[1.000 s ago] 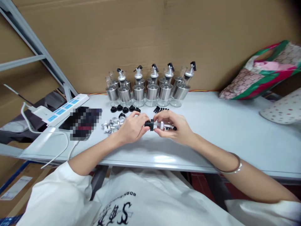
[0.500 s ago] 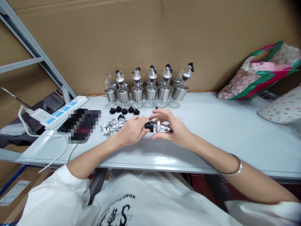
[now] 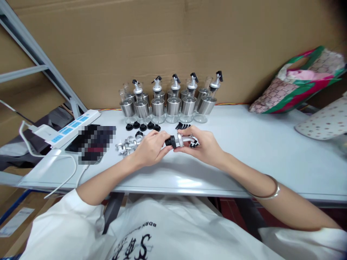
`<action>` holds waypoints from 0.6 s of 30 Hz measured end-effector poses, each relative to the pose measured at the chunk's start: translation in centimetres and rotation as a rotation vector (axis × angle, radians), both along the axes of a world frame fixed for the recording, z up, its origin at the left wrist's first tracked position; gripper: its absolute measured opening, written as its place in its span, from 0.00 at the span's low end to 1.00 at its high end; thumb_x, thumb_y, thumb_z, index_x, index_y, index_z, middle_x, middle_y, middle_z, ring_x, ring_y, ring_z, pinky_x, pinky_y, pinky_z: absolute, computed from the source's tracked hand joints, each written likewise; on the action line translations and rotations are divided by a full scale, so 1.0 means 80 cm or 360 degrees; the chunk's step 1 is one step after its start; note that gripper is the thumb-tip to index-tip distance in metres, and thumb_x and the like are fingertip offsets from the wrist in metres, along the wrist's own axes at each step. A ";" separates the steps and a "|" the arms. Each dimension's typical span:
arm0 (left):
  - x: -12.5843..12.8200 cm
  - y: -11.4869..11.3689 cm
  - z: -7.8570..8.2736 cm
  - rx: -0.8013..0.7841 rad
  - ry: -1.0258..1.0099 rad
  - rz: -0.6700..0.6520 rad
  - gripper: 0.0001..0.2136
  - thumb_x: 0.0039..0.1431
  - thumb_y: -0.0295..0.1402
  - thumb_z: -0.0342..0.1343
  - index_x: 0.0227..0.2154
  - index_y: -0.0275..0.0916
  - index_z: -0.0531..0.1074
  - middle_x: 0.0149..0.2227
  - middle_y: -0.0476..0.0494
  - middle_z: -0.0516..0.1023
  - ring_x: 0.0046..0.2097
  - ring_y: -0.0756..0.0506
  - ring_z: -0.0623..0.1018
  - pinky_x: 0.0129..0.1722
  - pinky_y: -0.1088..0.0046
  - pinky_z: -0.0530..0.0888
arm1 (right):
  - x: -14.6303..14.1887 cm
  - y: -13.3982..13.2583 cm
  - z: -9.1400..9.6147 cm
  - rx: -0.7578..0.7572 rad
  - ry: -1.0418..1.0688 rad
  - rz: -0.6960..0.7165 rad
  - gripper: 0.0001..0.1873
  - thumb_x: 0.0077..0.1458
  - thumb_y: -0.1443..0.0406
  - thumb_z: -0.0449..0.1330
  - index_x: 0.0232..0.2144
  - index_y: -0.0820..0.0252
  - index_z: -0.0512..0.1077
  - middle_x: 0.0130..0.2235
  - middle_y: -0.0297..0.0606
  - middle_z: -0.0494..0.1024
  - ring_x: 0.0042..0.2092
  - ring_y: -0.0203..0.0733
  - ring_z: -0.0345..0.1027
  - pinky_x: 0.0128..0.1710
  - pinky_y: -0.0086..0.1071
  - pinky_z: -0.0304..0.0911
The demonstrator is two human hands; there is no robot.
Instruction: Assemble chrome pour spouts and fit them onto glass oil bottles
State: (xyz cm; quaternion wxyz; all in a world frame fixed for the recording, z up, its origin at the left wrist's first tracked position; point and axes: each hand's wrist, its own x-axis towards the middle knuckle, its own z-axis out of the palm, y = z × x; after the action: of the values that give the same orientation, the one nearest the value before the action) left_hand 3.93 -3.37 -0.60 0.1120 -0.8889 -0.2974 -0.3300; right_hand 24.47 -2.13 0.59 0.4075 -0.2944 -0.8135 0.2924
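A silver pour spout [image 3: 181,139] with a black rubber stopper [image 3: 170,141] on its left end is held over the white table [image 3: 244,151]. My left hand [image 3: 150,148] pinches the black stopper end. My right hand [image 3: 202,144] grips the silver spout body, fingers curled round it. Loose silver spouts [image 3: 126,145] lie just left of my left hand. Several black stoppers [image 3: 142,126] and small black caps [image 3: 183,125] lie behind my hands.
A row of glass-and-steel dispenser bottles [image 3: 173,103] stands at the back against cardboard. A white power strip [image 3: 67,127] and a blurred dark object [image 3: 93,141] lie at the left. A colourful bag [image 3: 295,81] and a dotted cushion [image 3: 324,121] sit at the right.
My right hand has closed round the spout again after opening its fingers. The spout has tilted and shifted slightly up and left.
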 end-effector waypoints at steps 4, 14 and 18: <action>0.000 0.001 -0.001 -0.0004 0.0003 0.0006 0.14 0.67 0.39 0.34 0.37 0.37 0.62 0.30 0.44 0.72 0.29 0.47 0.70 0.34 0.68 0.69 | 0.000 0.003 0.001 -0.0009 -0.0029 0.0046 0.16 0.45 0.55 0.66 0.33 0.56 0.67 0.33 0.37 0.74 0.23 0.33 0.59 0.24 0.30 0.62; 0.006 -0.002 0.003 0.0089 0.0038 -0.0054 0.15 0.68 0.38 0.33 0.36 0.36 0.61 0.31 0.43 0.74 0.28 0.48 0.71 0.31 0.70 0.68 | 0.000 0.005 -0.006 0.0017 -0.0092 0.0169 0.16 0.47 0.56 0.65 0.33 0.57 0.65 0.31 0.36 0.75 0.25 0.35 0.66 0.24 0.28 0.62; 0.008 -0.005 0.003 0.0002 -0.0001 0.0024 0.15 0.68 0.39 0.33 0.36 0.37 0.62 0.31 0.44 0.74 0.30 0.47 0.73 0.31 0.71 0.69 | -0.002 0.003 -0.006 0.0089 -0.0093 0.0089 0.18 0.48 0.52 0.63 0.32 0.57 0.62 0.31 0.37 0.75 0.24 0.35 0.65 0.23 0.28 0.62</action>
State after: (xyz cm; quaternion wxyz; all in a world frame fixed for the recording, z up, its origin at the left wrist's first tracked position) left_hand 4.54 -3.74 -0.37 0.1150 -0.8864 -0.3040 -0.3297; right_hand 24.32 -1.91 0.13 0.3833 -0.2685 -0.8408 0.2720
